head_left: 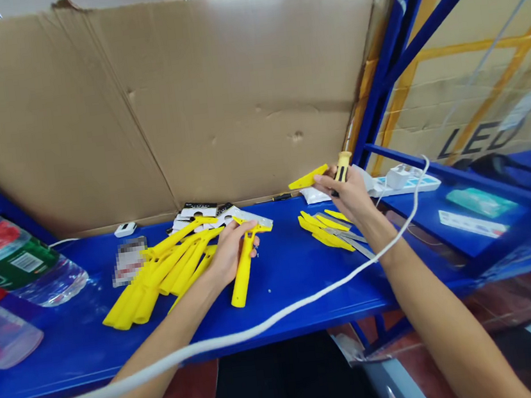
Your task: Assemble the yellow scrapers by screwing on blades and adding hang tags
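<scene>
Apparently, the work is standing partway. At left, yellow handles (143,288) are being kept piled on the desk (293,266). Beside them, a bladed handle (240,279) is being gripped in the curled left hand (229,250). Rightward, loose yellow pieces (336,240) are lying, seemingly left for use; above, apart from that handle, a yellow plate (309,177) and a screwdriver (342,165) are being held by the closed right hand (350,192).

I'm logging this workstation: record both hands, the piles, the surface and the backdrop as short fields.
Left hand: grips yellow handle with metal blade at its head
Right hand: holds screwdriver, tip up, and flat yellow piece
Left pile: other yellow handles
Right pile: more yellow pieces, loose metal blades
Surface: blue table
Backdrop: cardboard panel
</scene>
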Demonstrator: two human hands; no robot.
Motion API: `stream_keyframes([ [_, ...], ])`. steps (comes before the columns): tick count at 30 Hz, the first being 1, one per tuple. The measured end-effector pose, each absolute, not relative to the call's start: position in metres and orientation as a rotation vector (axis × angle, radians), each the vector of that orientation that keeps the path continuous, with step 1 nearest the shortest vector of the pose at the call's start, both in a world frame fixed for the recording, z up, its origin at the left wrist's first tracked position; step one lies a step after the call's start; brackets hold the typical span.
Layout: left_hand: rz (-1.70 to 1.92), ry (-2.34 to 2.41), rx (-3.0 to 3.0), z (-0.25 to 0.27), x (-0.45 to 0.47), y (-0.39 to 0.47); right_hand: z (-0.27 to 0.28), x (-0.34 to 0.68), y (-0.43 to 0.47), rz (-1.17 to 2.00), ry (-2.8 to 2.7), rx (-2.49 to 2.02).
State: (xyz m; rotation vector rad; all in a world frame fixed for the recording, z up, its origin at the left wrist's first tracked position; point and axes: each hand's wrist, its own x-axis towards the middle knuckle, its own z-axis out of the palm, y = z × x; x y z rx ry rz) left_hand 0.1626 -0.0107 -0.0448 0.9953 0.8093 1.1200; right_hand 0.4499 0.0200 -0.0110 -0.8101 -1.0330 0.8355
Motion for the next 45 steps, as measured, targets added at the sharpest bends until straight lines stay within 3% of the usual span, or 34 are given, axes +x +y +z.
stream_keyframes([
  [13, 1.239, 0.800, 0.977, -0.060, 0.160, 0.000, -0.024, 0.335, 0.025, 1.126, -1.088, -0.832],
  [22, 1.219, 0.789, 0.970, -0.063, 0.166, 0.001, -0.052, 0.340, 0.020, 1.132, -1.177, -0.937],
  [45, 1.139, 0.756, 0.951, -0.063, 0.167, 0.002, -0.061, 0.354, 0.029, 0.965, -1.397, -0.994],
])
